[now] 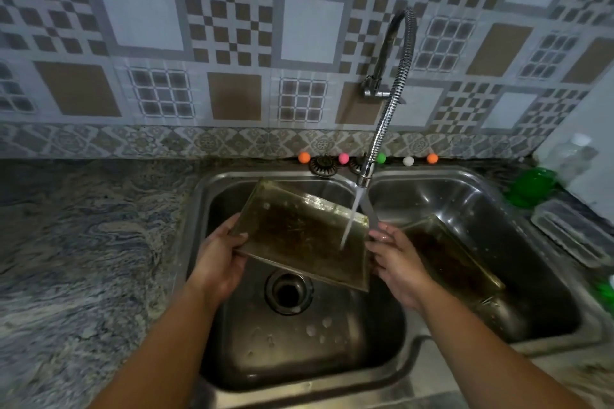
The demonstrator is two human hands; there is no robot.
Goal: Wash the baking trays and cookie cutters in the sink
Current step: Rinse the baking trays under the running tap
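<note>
Double stainless-steel sink [392, 372], 2 basins, brushed metal, rounded corners, set in a marbled grey-blue stone counter [83, 242].

Rectangular baking tray [299, 232], dark brown and stained, thin raised rim, held tilted above the left basin, over the round drain [288, 291]. Left hand [217, 262] gripping the tray's left edge, thumb on top, fingers curled underneath. Right hand [397, 262] at the tray's right edge, wet, fingers curled against the rim; holding that side.

Flexible coiled chrome faucet [395, 86], arched from a wall mount, nozzle just above the divider between the basins. Water stream [350, 219] falling at a slant onto the right part of the tray's inner face.

Second tray [455, 262], same dark stained finish, leaning tilted inside the right basin, just beyond the right hand.

Droplets and small suds on the left basin floor near the front.

5 small round balls along the back ledge: orange [304, 157], pink [343, 158], green [381, 158], white [408, 161], orange [432, 158].

Right of the sink: green translucent plastic object [531, 186], clear ribbed rectangular container [568, 232], blurred.

Wall tiled in geometric squares, checks and grids, beige, grey and white, with an ornate patterned border strip at counter level.
</note>
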